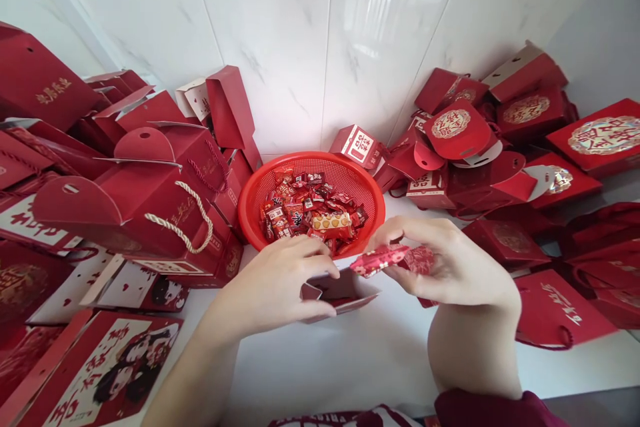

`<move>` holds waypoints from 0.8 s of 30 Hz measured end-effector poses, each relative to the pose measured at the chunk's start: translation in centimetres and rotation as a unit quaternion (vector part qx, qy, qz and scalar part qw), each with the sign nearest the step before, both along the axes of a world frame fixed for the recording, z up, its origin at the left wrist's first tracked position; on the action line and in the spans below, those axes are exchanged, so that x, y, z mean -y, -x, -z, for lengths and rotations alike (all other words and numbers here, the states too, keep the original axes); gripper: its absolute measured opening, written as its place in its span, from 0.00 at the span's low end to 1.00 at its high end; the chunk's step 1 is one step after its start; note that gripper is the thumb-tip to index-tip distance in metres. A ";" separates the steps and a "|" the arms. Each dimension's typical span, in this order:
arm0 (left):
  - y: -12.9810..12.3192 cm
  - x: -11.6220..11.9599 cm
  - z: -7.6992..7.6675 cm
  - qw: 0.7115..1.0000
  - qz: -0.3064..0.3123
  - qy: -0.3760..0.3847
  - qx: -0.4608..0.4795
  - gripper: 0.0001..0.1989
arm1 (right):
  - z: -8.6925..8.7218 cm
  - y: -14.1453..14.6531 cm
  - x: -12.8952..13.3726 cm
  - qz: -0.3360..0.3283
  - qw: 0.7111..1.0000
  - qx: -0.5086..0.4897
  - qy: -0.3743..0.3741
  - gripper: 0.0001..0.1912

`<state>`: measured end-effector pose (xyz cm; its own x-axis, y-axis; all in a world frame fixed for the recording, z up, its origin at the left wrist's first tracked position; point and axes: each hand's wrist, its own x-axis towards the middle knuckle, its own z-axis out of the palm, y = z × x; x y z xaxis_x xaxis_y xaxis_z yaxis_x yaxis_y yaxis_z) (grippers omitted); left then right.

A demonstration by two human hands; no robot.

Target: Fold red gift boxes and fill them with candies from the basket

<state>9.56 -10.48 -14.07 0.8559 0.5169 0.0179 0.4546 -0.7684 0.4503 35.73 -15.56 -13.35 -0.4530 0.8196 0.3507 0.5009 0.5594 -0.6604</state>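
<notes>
A small dark red gift box (345,290) stands on the white tabletop with its top open. My left hand (275,287) is closed round the left side of this box, thumb at the front and fingers over the back rim. Just above the box's right edge, my right hand (445,267) grips red-wrapped candies (380,259); part of the bunch is hidden by the palm. Behind both hands sits a red plastic basket (247,210), with many wrapped sweets (305,207) in it. One wrapper there is cream and gold.
Red gift boxes (150,213), some with rope handles, are piled at the left. Another pile of red boxes (463,130) fills the right side. One small box (357,145) leans behind the basket against the white tiled wall (270,47).
</notes>
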 end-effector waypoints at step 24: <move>1.1 -1.4 -0.3 0.997 -0.031 0.068 -0.030 0.14 | 2.0 3.3 0.0 0.116 0.969 0.218 0.031 0.07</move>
